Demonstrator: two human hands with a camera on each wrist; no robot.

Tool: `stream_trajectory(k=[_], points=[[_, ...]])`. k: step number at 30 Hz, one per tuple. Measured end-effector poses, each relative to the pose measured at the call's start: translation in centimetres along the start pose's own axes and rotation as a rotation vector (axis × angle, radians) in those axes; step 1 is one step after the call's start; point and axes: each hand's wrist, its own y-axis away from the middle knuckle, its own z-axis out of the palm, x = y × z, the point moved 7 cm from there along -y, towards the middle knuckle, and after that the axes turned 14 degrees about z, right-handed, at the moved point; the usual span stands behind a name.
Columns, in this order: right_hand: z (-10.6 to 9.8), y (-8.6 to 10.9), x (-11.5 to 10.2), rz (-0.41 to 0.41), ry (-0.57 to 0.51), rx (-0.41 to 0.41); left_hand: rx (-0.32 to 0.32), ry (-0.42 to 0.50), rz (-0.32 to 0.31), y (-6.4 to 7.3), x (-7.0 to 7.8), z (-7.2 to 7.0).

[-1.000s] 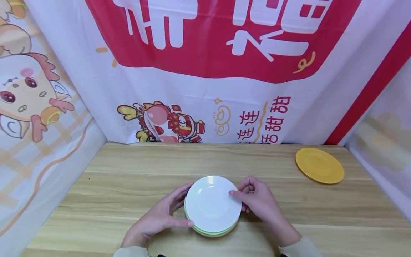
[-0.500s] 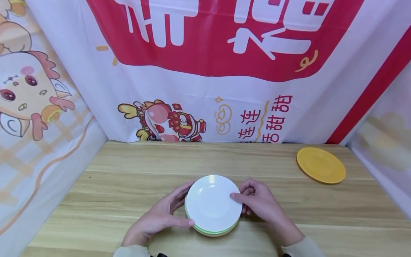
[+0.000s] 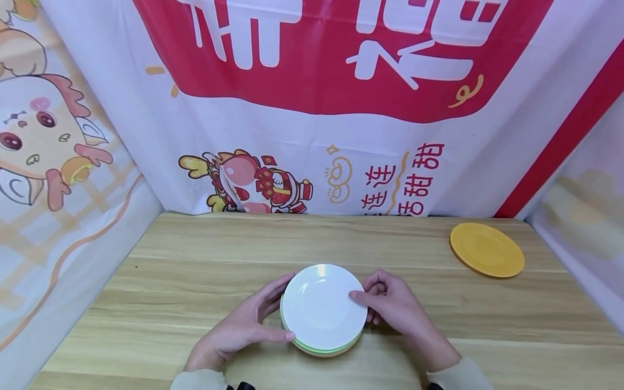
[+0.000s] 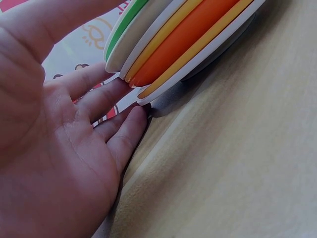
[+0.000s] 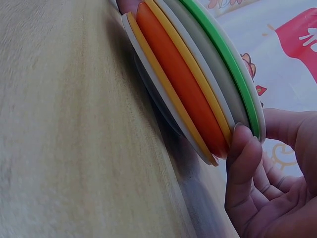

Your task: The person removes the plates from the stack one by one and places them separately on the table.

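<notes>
A stack of round plates stands on the wooden table, with a white plate [image 3: 324, 307] on top. Below it, bands of green, grey, white, yellow and orange [image 5: 171, 82] show at the stack's side. My left hand [image 3: 239, 325] holds the stack's left side, thumb at the near rim and fingers spread along the far left. In the left wrist view, the fingertips touch the rims. My right hand [image 3: 395, 303] pinches the upper plates at the right edge. Its thumb lies on the white plate and its fingertips sit under the rims.
A yellow plate [image 3: 486, 250] lies flat at the table's back right. Wood-grain tabletop [image 3: 195, 254] surrounds the stack. Printed cloth [image 3: 317, 162] hangs along the back edge, with more cloth at the left and right sides.
Both hands keep the same hold on the stack, and the plates stay in place. Only the head view shifts slightly.
</notes>
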Motion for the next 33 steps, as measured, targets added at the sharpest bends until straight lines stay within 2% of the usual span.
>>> stream_trajectory(k=[14, 33], points=[[-0.05, 0.12, -0.18, -0.003, -0.001, -0.011, 0.005, -0.018, -0.036, -0.12, -0.07, -0.09], [-0.35, 0.01, -0.01, 0.006, 0.013, -0.003, 0.001, 0.009, -0.006, -0.03, -0.05, 0.06]])
